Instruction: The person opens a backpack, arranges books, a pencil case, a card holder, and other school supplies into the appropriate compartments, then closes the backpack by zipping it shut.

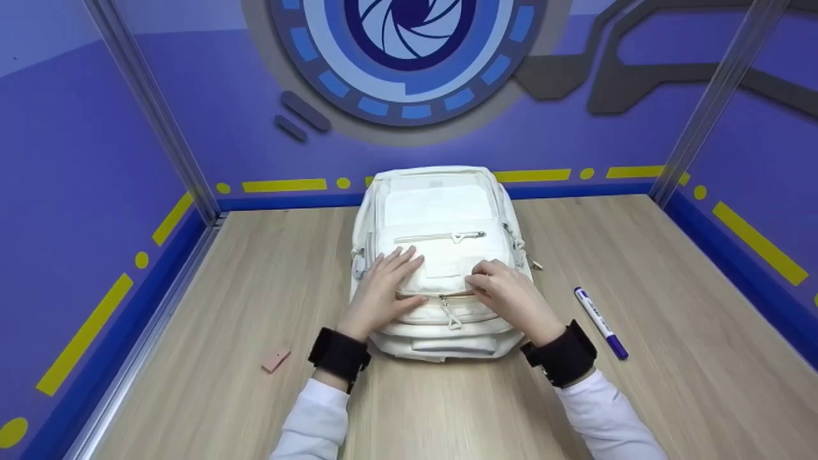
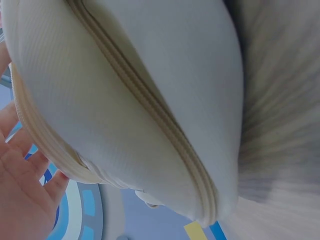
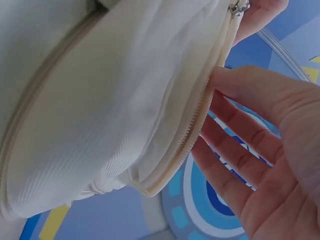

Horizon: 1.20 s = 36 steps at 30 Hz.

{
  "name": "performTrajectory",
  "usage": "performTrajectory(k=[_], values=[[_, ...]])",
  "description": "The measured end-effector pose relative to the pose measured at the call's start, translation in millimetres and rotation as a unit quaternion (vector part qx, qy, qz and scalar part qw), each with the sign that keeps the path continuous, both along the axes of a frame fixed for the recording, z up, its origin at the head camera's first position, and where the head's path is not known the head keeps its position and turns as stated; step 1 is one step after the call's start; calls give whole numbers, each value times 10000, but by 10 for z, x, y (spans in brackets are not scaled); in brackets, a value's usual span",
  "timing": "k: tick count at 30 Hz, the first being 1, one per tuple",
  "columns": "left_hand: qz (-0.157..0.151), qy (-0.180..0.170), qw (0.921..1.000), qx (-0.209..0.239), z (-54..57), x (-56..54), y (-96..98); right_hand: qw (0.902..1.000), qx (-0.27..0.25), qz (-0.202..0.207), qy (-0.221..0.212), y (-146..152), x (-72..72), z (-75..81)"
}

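Note:
A white backpack point(image 1: 441, 268) lies on the table with its front side up. My left hand point(image 1: 383, 291) rests on the left of its front, fingers spread; in the left wrist view the left hand point(image 2: 30, 180) is beside the pocket's rim. My right hand point(image 1: 508, 294) pinches the zippered edge of the front pocket between thumb and fingers. In the right wrist view that zipper edge point(image 3: 187, 132) stands parted, teeth showing, near the right hand point(image 3: 260, 155). A zipper pull point(image 1: 452, 314) hangs between the hands. The pocket's inside is mostly hidden.
A small pink block-like piece point(image 1: 276, 360) lies on the wooden table point(image 1: 211, 396) to the left. On the right is a white marker with purple ends point(image 1: 601, 322). Purple-blue panels point(image 1: 211, 128) stand behind and on both sides.

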<state>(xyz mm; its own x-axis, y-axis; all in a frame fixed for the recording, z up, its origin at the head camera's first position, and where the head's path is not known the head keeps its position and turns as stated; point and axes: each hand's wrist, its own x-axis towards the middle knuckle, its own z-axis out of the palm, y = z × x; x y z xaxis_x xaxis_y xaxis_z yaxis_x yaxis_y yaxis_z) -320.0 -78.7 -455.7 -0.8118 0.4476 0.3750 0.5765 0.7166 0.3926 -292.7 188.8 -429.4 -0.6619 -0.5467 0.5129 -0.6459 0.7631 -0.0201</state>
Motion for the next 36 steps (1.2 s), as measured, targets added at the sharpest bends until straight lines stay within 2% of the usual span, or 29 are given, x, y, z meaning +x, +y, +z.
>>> performTrajectory(k=[4, 7, 10, 13, 15, 19, 22, 28, 36], values=[[-1, -1, 9998, -194, 44, 34, 18, 9999, 93, -74, 42, 2, -8, -20], [38, 159, 9992, -369, 114, 86, 52, 9998, 93, -145, 22, 7, -14, -28], [147, 686, 9968, -378, 190, 148, 120, 9998, 84, -185, 35, 8, -23, -37], [348, 1233, 9916, -158, 246, 218, 221, 9997, 98, -185, 80, 8, -37, -50], [460, 1365, 9895, 61, 263, 270, 300, 9998, 98, -171, 95, 6, -44, -56], [662, 1071, 9916, 291, 224, 360, 453, 9997, 118, -188, 112, -4, -42, -63], [921, 803, 9924, 146, 153, 389, 543, 9996, 159, -227, 107, -12, -34, -74], [1346, 746, 9880, -98, 58, 374, 630, 9994, 160, -311, 0, -23, -17, -89], [1230, 450, 9914, -82, 81, 393, 600, 9992, 133, -362, -93, -33, -16, -88]])
